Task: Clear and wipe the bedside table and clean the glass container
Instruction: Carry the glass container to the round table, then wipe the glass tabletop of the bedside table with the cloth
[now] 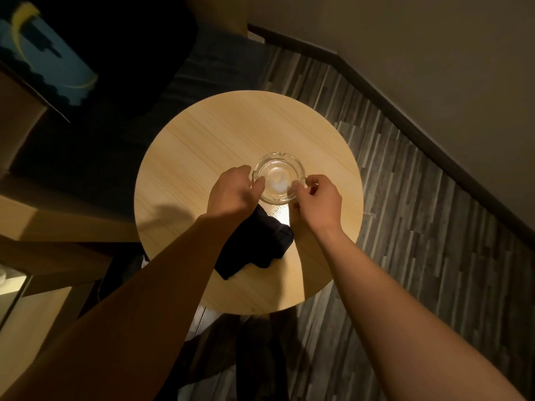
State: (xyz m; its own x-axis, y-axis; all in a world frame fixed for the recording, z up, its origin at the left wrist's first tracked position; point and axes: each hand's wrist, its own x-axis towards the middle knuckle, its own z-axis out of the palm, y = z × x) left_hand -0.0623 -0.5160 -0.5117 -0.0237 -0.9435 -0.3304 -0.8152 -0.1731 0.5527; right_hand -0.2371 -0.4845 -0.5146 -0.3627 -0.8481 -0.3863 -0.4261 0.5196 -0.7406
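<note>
Clear glass, thick and round, the ashtray (278, 172) sits on a pale wood-grain table (231, 131) between a person's two bare hands. The left hand (235, 190) curls round the left rim with its thumb laid over the near edge. The right hand (318, 198) meets the right rim, its thumb and forefinger pinched on the glass. The hands are set apart, one on each side of the dish, and both forearms reach in from the near edge of the table. Small notches cut the far rim of the ashtray, beyond the fingertips. A whitish patch shows in the bowl between the two thumbs; whether it is glare or some material cannot be told.

Just behind the hands, under the left wrist and between the two forearms, lies a dark cloth (257, 247), soft and rumpled, folded on the tabletop. The table is a smooth disc with fine straight grain, brightly lit around the glass.

To the right of the right hand, a floor (405, 204) of narrow grey planks runs in long streaks to a dark skirting board (434, 146) below a plain beige wall (419, 53).
</note>
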